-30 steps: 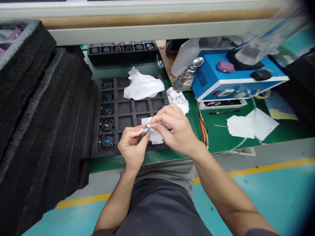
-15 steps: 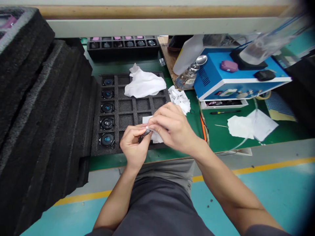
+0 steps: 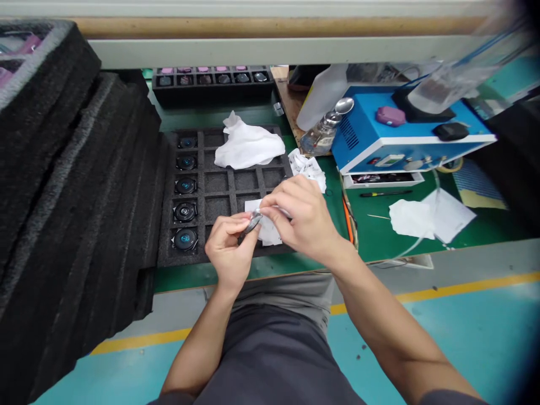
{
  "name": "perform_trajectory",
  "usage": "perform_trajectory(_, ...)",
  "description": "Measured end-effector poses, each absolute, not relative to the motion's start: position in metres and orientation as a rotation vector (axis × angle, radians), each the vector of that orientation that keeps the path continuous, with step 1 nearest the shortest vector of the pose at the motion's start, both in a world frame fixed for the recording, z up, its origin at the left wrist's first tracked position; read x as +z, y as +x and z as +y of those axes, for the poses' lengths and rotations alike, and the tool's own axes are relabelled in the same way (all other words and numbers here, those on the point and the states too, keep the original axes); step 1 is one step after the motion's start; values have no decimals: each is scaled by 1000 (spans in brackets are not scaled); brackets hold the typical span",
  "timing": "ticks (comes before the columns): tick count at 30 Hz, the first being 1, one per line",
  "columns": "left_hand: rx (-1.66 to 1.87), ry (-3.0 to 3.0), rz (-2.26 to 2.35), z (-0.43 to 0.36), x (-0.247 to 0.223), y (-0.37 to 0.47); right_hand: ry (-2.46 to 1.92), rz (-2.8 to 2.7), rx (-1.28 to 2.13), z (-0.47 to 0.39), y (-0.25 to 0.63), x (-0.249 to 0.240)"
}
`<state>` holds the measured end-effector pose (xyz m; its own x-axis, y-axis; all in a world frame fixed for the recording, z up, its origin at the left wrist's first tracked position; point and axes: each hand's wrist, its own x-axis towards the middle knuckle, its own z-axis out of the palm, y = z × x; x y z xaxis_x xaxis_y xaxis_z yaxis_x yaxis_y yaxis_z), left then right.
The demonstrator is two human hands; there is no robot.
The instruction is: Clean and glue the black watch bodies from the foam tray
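Note:
My left hand (image 3: 230, 242) pinches a small dark, round-edged part (image 3: 252, 223) over the near side of the black foam tray (image 3: 216, 207). Beside it, my right hand (image 3: 297, 216) is closed at the part's upper edge, its fingertips on something small and whitish that I cannot make out. Several round watch faces, one of them a dark watch (image 3: 184, 239), fill the tray's left column. A white cloth (image 3: 248, 143) lies over the tray's far compartments, and a white wipe (image 3: 269, 229) lies under my hands.
Stacked black foam trays (image 3: 84, 197) rise at the left. Another foam tray (image 3: 211, 93) sits at the back. To the right are a glass pump bottle (image 3: 318, 135), a blue machine (image 3: 367, 124), crumpled paper (image 3: 307, 170), a pen (image 3: 386, 193) and white sheets (image 3: 411, 218).
The fingertips of my right hand have shifted slightly up and away from my left, and more of the dark part shows. The camera view has tilted slightly.

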<state>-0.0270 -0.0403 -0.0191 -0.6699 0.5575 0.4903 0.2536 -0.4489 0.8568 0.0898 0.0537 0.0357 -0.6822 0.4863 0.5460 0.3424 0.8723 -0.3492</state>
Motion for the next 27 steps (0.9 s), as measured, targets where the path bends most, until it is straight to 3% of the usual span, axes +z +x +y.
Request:
perform_trajectory(7,2241,1170,1476,-39,-19,-26,-658,-2231,543,40,91,39)
perform_trajectory(14,2312,1193,1479,-38,-19,-26,-860,-2237,387,40,84,31)
perform_trajectory(20,2289,1207,1465,-38,-19,-25,-693,-2126,726,38,89,45)
perform_trajectory(27,2261,1274,1514,-38,-22,-26,-604,-2262,660,36,85,47)
